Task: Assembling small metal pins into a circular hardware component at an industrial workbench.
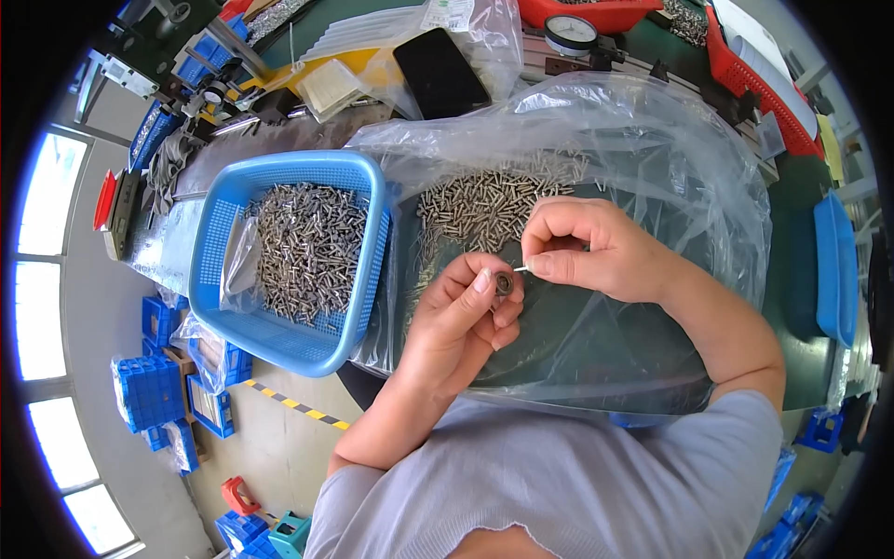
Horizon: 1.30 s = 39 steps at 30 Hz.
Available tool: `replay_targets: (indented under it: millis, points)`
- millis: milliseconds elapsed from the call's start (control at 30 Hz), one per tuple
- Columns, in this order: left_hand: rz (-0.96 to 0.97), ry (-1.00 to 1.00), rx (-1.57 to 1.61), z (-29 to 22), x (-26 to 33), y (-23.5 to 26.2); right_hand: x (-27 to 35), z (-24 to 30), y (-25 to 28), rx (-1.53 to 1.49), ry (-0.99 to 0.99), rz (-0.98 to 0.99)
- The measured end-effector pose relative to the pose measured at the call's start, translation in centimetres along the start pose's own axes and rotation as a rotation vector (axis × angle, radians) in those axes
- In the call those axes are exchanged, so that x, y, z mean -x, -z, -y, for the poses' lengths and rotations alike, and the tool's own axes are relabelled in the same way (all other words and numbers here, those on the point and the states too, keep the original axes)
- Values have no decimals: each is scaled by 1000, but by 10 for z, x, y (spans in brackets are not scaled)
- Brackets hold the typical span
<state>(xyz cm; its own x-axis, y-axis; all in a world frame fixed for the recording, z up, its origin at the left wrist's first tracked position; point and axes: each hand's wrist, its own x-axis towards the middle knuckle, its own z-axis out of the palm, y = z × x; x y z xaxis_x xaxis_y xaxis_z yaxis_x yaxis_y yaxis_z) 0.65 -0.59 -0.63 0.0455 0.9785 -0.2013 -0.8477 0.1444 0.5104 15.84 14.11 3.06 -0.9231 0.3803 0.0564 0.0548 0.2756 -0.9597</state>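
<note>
My left hand [458,312] is closed round a small round metal piece [504,283] with a dark, ring-like end face turned up. Between the thumb and forefinger of my right hand [587,247] is a small slim metal pin [520,269]. Its tip points at the round piece; whether the two touch I cannot tell. Just beyond my hands, a loose pile of small metal pins [475,207] lies on a clear plastic sheet [596,359]. To the left stands a blue plastic basket [365,307], heaped with similar small metal parts [312,247] and a clear bag.
A black phone [441,74] and a stack of small paper sheets [331,89] lie at the back. Behind them are a dial gauge [570,34] and a red basket [759,88]. A blue tray [835,270] is at the right edge. Blue crates [149,389] stand on the floor at left.
</note>
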Motion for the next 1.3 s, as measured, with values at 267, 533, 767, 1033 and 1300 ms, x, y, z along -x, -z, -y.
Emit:
replay_targets:
  millis: [267,533,767,1033,1300]
  points:
    - [-59,9,-42,1,0,-5,3,2,-8,-78,-92,72]
    - [-39,9,-33,2,2,-3,4,6,-11,21,-12,21]
    - [-22,20,-7,2,1,-1,6,4,-15,30,42,-20]
    - [-54,28,-26,0,1,-3,3,1,-19,43,96,-42]
    - [-1,25,-102,1,1,-3,1,-4,-24,89,177,-58]
